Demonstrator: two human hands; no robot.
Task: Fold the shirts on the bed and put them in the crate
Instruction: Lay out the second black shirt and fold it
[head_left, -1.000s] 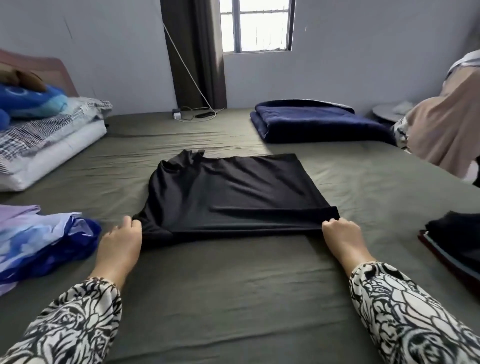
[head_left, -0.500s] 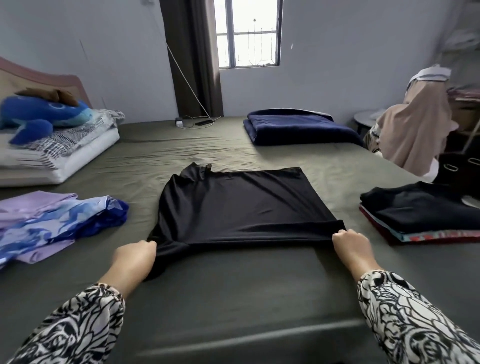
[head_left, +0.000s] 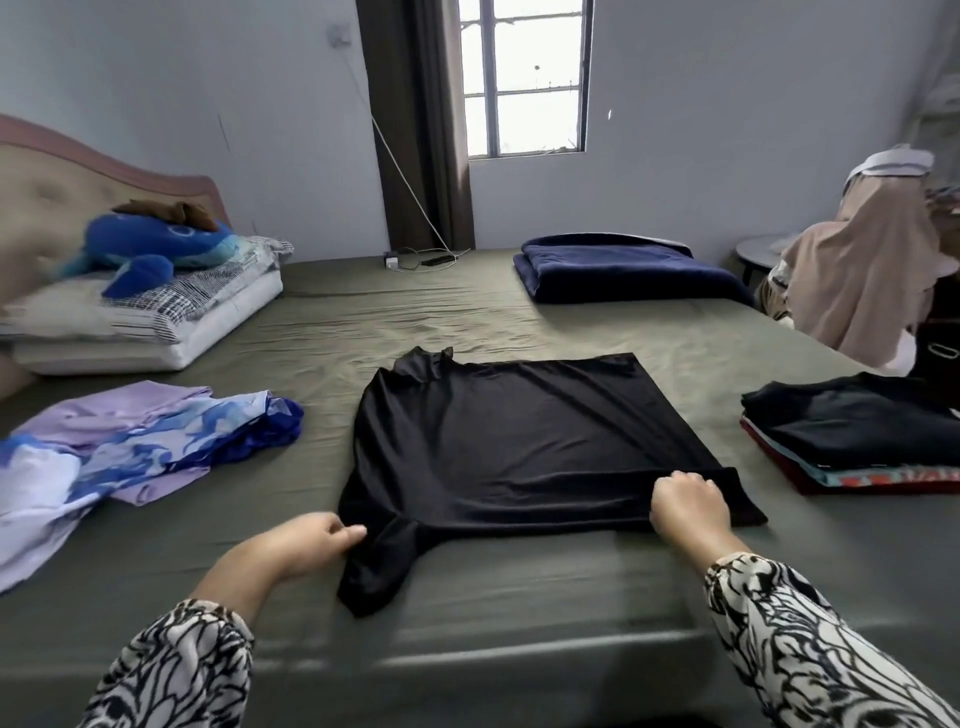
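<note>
On the olive-green bed sheet (head_left: 519, 322), a smooth black shirt (head_left: 519, 447) is spread flat in the middle. Its near right edge is gripped by the right hand (head_left: 688, 506), fingers curled into the cloth. Its near left corner, by a hanging sleeve, is pinched by the left hand (head_left: 306, 540). A stack of folded dark clothes (head_left: 862, 431) is seen to the right, a crumpled lilac and blue garment (head_left: 130, 447) to the left

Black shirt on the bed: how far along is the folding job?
Done: a stack of folded dark and red clothes lies on the olive green bed sheet. In hand: the black shiny shirt is partly folded; the right hand grips its near corner, the left hand pinches its near left edge. Left: the purple and blue patterned clothes are unfolded. No crate is clearly visible.
</note>
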